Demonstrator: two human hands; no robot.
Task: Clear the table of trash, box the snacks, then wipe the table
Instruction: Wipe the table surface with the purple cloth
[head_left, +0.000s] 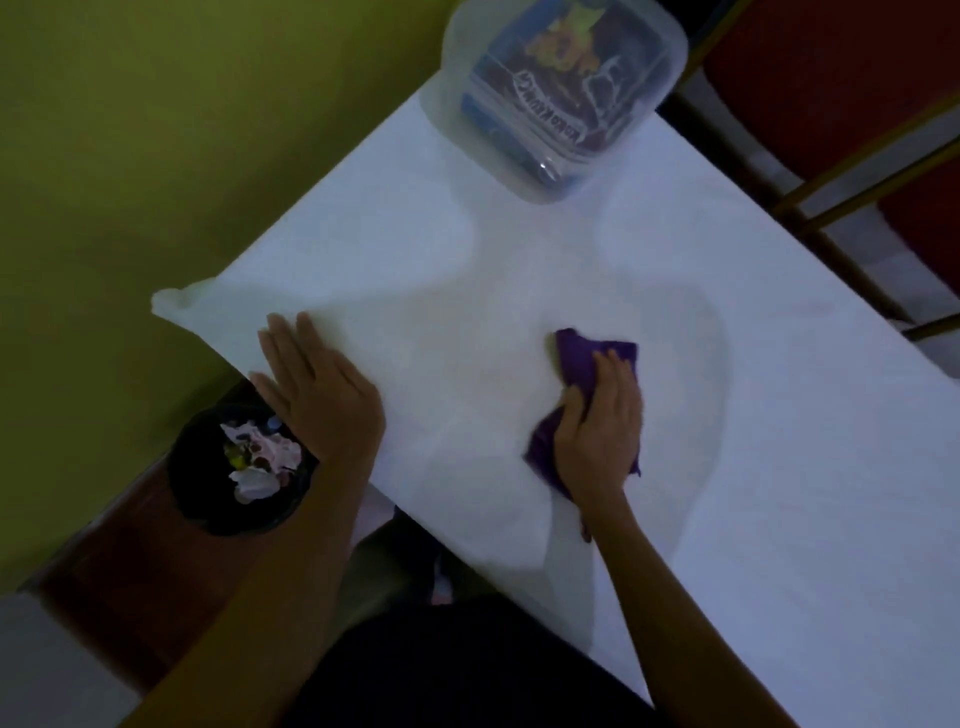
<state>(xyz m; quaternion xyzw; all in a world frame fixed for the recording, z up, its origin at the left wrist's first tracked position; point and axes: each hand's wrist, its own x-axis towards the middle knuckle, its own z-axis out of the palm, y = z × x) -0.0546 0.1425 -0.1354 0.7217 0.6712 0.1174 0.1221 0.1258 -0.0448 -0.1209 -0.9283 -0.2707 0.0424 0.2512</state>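
A white table (519, 249) fills the middle of the head view. My right hand (602, 426) presses a purple cloth (582, 353) flat on the tabletop, fingers curled over it. My left hand (317, 389) lies flat and open near the table's left corner, fingers together, holding nothing. A clear plastic box (561, 88) with its lid on stands at the far end of the table, with snack packets visible inside. A black bin (239, 467) with crumpled wrappers and paper in it stands on the floor just left of the table, partly behind my left wrist.
A green wall (156, 130) runs along the left side of the table. A red chair with a gold frame (857, 130) stands at the far right. My dark-clothed lap (441, 665) is at the near table edge.
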